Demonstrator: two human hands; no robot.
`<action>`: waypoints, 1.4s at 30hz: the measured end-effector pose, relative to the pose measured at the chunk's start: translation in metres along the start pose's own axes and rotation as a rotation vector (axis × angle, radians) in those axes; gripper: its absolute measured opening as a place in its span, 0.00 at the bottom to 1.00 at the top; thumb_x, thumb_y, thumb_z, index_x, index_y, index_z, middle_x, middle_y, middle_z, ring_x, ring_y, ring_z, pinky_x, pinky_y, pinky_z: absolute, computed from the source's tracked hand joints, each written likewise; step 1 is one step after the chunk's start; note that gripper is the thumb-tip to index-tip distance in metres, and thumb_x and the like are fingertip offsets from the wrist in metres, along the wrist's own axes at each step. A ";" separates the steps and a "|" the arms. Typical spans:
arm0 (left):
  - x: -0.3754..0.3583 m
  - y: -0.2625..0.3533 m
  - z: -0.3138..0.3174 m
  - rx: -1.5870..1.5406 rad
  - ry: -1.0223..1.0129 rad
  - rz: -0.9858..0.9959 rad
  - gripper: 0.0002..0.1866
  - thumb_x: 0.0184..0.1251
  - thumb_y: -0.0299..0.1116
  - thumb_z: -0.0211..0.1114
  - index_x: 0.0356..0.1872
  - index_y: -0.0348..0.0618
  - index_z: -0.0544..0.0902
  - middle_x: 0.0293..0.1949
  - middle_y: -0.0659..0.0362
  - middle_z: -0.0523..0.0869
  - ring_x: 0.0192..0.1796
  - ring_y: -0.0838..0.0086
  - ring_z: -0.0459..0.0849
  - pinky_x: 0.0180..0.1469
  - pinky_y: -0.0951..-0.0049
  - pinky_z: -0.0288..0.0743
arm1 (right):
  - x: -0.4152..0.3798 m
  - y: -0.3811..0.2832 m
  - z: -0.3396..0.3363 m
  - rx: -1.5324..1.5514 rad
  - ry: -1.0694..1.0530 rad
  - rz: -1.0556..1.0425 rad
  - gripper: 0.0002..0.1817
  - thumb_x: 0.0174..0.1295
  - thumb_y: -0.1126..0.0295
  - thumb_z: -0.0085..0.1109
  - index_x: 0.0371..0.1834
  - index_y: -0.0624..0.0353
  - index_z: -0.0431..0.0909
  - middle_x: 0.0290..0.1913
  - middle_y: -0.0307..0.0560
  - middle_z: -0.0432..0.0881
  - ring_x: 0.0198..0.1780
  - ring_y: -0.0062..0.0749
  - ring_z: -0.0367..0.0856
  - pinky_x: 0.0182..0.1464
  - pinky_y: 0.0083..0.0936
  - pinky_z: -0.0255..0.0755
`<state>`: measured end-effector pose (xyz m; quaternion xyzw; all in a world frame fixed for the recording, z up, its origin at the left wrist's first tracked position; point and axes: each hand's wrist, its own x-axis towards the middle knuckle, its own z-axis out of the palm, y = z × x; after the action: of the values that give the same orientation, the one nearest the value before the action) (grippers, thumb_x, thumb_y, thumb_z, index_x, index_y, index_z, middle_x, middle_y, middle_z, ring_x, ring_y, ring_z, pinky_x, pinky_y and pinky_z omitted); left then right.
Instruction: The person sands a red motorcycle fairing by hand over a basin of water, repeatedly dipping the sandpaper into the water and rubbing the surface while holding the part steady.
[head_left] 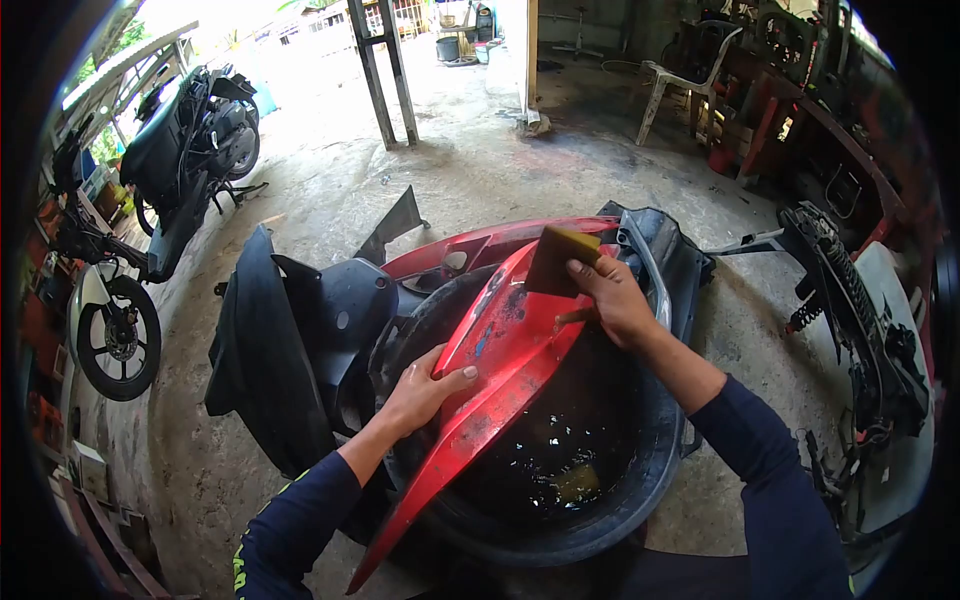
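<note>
A red plastic motorcycle fairing panel (500, 360), scuffed and with a blue mark, lies slantwise over a round black basin (640, 490). My left hand (420, 393) grips the panel's near edge, thumb on top. Between the thumb and fingers of my right hand (615, 300) is a stiff, olive-brown piece of sandpaper (555, 265), raised over the panel's upper end. Dark liquid with bright flecks fills the basin, and a similar yellowish piece (577, 484) shows in it. The right hand's lower fingers are partly curled out of sight.
Black plastic body panels (265, 350) lean left of the basin, and another red panel (450, 245) lies behind it. A motorcycle (185, 150) stands at the left. On the right are a frame part with a spring (840, 290) and a white chair (690, 80). A post (385, 75) rises ahead.
</note>
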<state>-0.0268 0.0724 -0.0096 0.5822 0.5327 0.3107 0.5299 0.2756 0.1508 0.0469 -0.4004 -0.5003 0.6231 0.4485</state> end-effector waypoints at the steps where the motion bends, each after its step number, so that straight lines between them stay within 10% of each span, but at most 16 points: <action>1: 0.000 0.000 0.000 0.000 0.000 0.002 0.29 0.71 0.50 0.71 0.63 0.38 0.82 0.50 0.56 0.90 0.53 0.74 0.86 0.62 0.69 0.76 | 0.000 0.003 0.003 -0.113 -0.034 -0.128 0.18 0.81 0.66 0.56 0.70 0.53 0.77 0.57 0.39 0.86 0.58 0.26 0.85 0.54 0.40 0.86; 8: 0.006 -0.013 0.003 -0.072 0.081 0.073 0.27 0.73 0.46 0.69 0.64 0.37 0.81 0.51 0.57 0.89 0.52 0.76 0.85 0.61 0.70 0.75 | 0.021 0.056 0.033 -0.865 -0.426 -0.700 0.22 0.70 0.74 0.62 0.68 0.57 0.81 0.67 0.57 0.82 0.74 0.53 0.75 0.79 0.45 0.64; 11: 0.008 -0.006 0.002 -0.100 0.094 0.135 0.27 0.73 0.45 0.68 0.66 0.37 0.80 0.52 0.57 0.89 0.53 0.76 0.84 0.62 0.70 0.76 | 0.020 0.049 0.037 -1.003 -0.305 -0.916 0.27 0.60 0.74 0.69 0.65 0.61 0.80 0.64 0.59 0.82 0.68 0.55 0.78 0.71 0.45 0.73; 26: -0.036 -0.001 0.054 0.045 -0.062 0.010 0.35 0.72 0.53 0.69 0.72 0.41 0.76 0.55 0.49 0.89 0.57 0.67 0.86 0.64 0.65 0.75 | -0.040 0.052 -0.024 -1.135 -0.250 -0.653 0.22 0.62 0.71 0.69 0.61 0.60 0.83 0.62 0.56 0.83 0.64 0.49 0.83 0.65 0.42 0.79; 42: -0.034 -0.009 0.057 0.043 -0.035 0.023 0.37 0.70 0.52 0.70 0.73 0.40 0.75 0.54 0.49 0.89 0.57 0.65 0.87 0.63 0.65 0.76 | -0.053 0.048 0.002 -1.259 -0.236 -0.920 0.19 0.61 0.68 0.69 0.56 0.57 0.85 0.50 0.52 0.86 0.54 0.50 0.85 0.55 0.41 0.82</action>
<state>0.0153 0.0225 -0.0254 0.6049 0.5232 0.2951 0.5227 0.2808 0.0944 0.0031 -0.2632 -0.9187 0.0127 0.2942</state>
